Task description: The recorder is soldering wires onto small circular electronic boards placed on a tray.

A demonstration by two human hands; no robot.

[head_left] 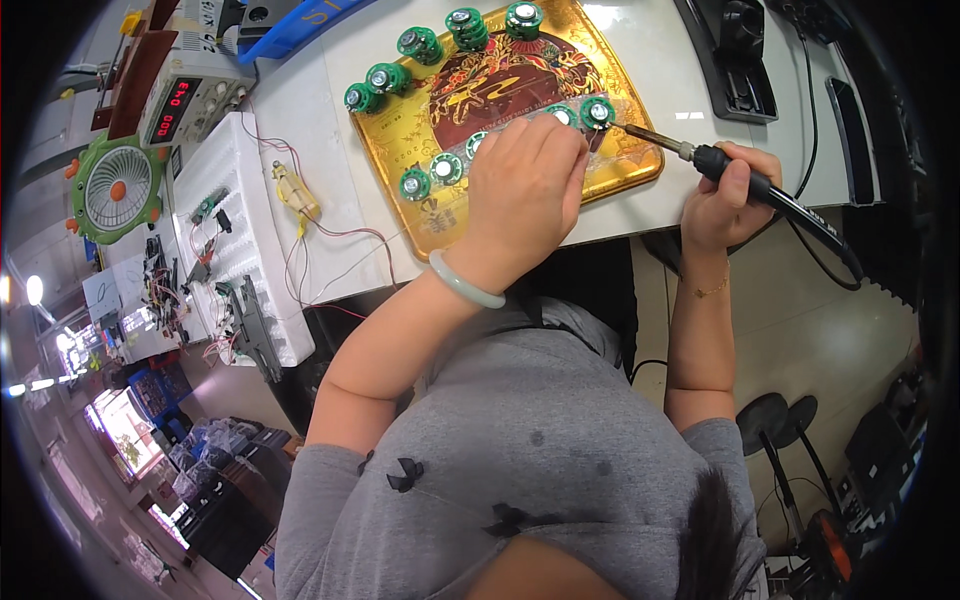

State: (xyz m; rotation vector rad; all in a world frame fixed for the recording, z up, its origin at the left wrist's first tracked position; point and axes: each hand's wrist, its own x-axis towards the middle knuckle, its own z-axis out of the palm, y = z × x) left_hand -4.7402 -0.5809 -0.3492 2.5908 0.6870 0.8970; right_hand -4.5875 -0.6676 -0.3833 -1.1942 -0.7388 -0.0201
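Observation:
My right hand (733, 195) grips the black handle of a soldering iron (800, 212), its metal tip pointing left at a round green circuit board part (597, 111). Whether the tip touches that part is too small to tell. My left hand (530, 188) is closed, fingertips bent down over a row of similar green parts and hiding some of them. What its fingers pinch, if anything, is hidden. The row lies along the near side of a shiny gold tin lid (622, 175) with a dark red pattern. Several stacked green parts (418, 45) stand along the lid's far and left edges.
At left are a power supply (190, 95) with a lit red display, a green fan (115, 188) and a white foam tray (262, 235) holding small parts. A yellow motor (296, 196) trails thin wires. A blue bin (300, 28) and a black stand (735, 60) stand farther back.

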